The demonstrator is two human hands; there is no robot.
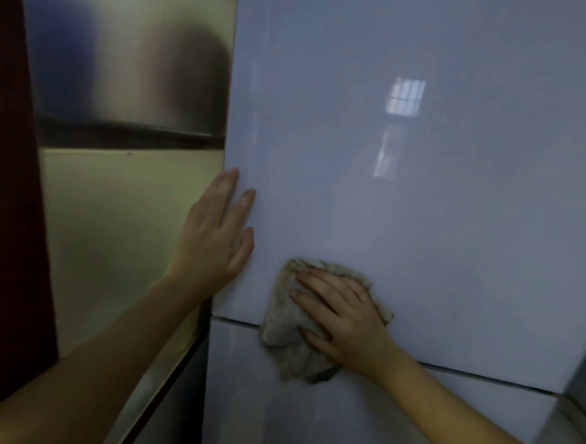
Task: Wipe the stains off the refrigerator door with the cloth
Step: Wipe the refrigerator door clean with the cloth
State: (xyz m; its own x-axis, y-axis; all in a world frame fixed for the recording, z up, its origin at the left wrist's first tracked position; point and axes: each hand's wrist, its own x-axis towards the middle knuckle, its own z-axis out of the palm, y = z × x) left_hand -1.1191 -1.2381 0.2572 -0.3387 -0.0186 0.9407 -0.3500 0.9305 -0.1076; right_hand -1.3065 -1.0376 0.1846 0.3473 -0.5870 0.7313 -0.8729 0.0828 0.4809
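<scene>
The glossy pale blue-grey refrigerator door fills the middle and right of the view. My right hand presses a crumpled beige cloth flat against the door's lower left part, over the seam to the lower door. My left hand lies flat with fingers spread on the upper door's left edge, holding nothing. I can make out no distinct stains on the door.
Left of the refrigerator stands a metallic cabinet or appliance side with a dark horizontal gap. A dark red surface runs down the far left. A window reflection shines on the door.
</scene>
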